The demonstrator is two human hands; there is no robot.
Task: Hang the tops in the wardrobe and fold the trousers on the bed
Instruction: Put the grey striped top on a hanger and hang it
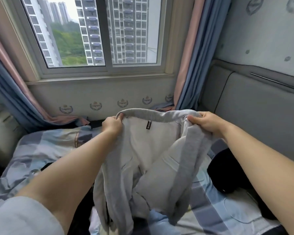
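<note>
Light grey fleece trousers [148, 155] held by waistband — left hand [112, 123] at 9, right hand [204, 122] at 3, both clamped; legs hung toward 6 over checked bed [46, 146].

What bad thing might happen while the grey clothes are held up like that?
1. The left hand and right hand pinch only the top edge of the grey garment, so it might slip onto the bed.
2. Its hanging lower part looks twisted and may crease.
3. It might snag the dark clothes beside it.
</note>
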